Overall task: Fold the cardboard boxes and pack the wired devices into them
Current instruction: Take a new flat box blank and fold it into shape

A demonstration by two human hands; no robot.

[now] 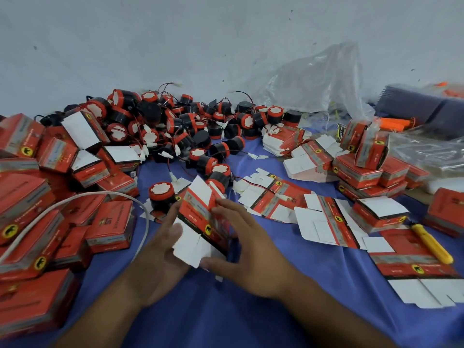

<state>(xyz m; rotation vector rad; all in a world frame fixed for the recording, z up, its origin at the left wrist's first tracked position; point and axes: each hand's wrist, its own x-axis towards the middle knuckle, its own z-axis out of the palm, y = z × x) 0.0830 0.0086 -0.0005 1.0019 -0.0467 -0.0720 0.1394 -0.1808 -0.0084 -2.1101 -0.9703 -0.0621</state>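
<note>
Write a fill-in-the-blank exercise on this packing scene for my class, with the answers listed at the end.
1. The left hand and right hand hold a cardboard box whose printed faces are mainly ____.
2. The utility knife lying at the right has a ____ handle.
3. The work surface is covered by a ____ cloth.
4. The crumpled clear bag against the wall is made of ____.

Answers: red; yellow; blue; plastic
</note>
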